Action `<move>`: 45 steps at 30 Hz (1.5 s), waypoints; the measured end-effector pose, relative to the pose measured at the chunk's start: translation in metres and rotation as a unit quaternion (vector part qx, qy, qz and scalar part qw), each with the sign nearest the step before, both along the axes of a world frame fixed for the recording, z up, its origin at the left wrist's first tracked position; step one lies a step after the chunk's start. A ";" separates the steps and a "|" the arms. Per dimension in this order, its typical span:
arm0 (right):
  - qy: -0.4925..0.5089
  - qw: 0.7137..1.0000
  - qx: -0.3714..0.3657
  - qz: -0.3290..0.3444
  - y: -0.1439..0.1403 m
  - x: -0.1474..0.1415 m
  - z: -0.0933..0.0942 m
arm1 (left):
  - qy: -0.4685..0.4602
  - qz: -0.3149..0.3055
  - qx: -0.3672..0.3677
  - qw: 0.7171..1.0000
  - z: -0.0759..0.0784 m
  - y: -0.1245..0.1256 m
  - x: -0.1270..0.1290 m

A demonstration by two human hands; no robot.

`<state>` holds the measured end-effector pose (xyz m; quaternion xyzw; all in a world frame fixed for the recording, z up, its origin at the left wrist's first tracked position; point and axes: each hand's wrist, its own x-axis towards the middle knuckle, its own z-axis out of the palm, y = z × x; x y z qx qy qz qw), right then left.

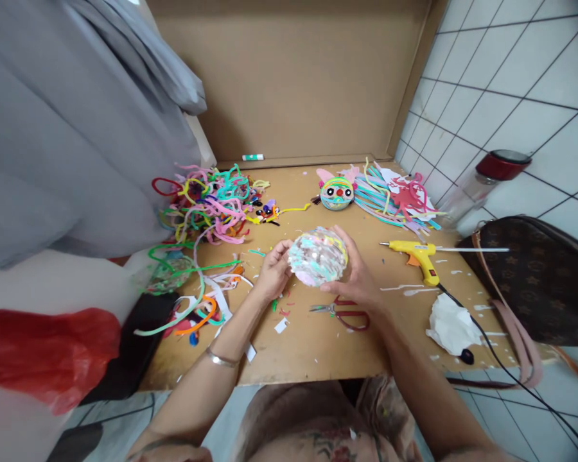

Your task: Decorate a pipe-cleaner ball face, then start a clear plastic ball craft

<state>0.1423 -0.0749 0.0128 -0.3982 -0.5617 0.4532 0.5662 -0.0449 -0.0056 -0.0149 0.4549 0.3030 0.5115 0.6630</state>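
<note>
I cup the pastel, pipe-cleaner-wound clear plastic ball [318, 256] above the brown cardboard tabletop [308, 346] — left hand [273, 269] and right hand [354, 273] curled around its sides — judging it light, fuzzy, crushable, best held at its widest girth.

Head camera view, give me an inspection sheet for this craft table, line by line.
Surface: cardboard sheet, littered with glue drips and snippets.
Job's things: ball wrapped in pastel strands, held above the sheet.
Clutter: pile of pipe cleaners, finished ball with a face, scissors, glue gun, crumpled tissue.
Hands: left hand and right hand both grip the ball.
Cables: black cord runs from the glue gun off the edge.
Surroundings: tiled wall, brown bag, grey cloth.
</note>
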 end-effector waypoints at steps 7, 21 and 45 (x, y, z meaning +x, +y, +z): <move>0.107 0.993 -0.050 0.032 0.004 0.002 -0.006 | 0.099 0.065 0.135 0.984 0.007 -0.003 -0.004; 0.139 0.986 -0.089 0.037 0.001 0.003 0.002 | 0.141 0.082 0.205 0.965 0.012 -0.012 -0.005; 0.059 0.997 -0.007 -0.055 0.008 0.003 -0.004 | -0.074 -0.081 -0.073 0.991 0.011 -0.023 0.013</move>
